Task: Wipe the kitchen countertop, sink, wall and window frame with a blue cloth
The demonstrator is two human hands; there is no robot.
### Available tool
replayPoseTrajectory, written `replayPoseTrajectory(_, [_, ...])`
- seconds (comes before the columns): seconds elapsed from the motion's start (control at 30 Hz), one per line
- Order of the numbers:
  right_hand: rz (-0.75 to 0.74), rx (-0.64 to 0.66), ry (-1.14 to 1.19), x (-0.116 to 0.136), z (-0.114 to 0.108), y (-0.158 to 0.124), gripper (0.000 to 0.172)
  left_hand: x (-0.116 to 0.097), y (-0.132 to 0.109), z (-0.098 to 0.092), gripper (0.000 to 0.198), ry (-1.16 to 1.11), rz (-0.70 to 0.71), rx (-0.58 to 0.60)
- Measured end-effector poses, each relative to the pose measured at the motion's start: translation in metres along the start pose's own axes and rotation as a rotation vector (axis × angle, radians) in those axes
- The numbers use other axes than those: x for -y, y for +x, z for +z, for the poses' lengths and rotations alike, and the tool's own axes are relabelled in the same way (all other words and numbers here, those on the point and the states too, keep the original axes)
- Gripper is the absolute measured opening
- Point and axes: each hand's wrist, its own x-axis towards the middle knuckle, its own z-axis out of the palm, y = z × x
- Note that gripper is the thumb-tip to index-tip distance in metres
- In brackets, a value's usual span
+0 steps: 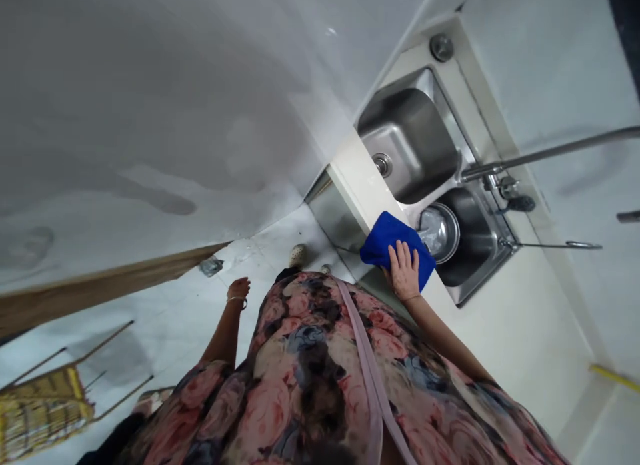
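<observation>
A blue cloth [383, 242] lies bunched over the front edge of the white counter, beside the double sink. My right hand [404, 270] rests on top of it with the fingers spread and flat; the cloth's underside is hidden. Just beyond the cloth, a round metal pot [453, 235] sits in the nearer basin [467, 268], with what looks like clear plastic or water inside. My left hand [239, 288] hangs low at my side, away from the counter. Its fingers are loosely curled, and nothing shows in them.
The farther steel basin [400, 145] has a drain. A long spout [550, 155] and a tap handle [520, 203] stand behind the sink. A pale wall [200, 105] rises on the left. A yellow woven stool [45, 412] and crumpled plastic [211, 266] are on the floor.
</observation>
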Motion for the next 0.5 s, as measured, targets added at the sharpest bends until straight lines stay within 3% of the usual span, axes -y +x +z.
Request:
replayPoseTrajectory(0.1, [0.025, 0.018, 0.006, 0.021, -0.007, 0.062, 0.071, 0.044, -0.019, 0.001, 0.034, -0.106, -0.235, -0.028])
replayPoseTrajectory(0.2, [0.009, 0.024, 0.041, 0.046, -0.018, 0.134, 0.076, 0.062, -0.028, 0.014, 0.026, -0.227, -0.336, -0.043])
replayPoseTrajectory(0.37, [-0.048, 0.027, 0.088, 0.077, -0.034, 0.234, 0.077, 0.054, -0.022, 0.037, 0.022, -0.428, -0.323, -0.027])
replayPoseTrajectory(0.5, [-0.057, 0.046, 0.099, 0.093, -0.043, 0.283, 0.073, 0.044, -0.013, 0.047, 0.018, -0.495, -0.299, -0.018])
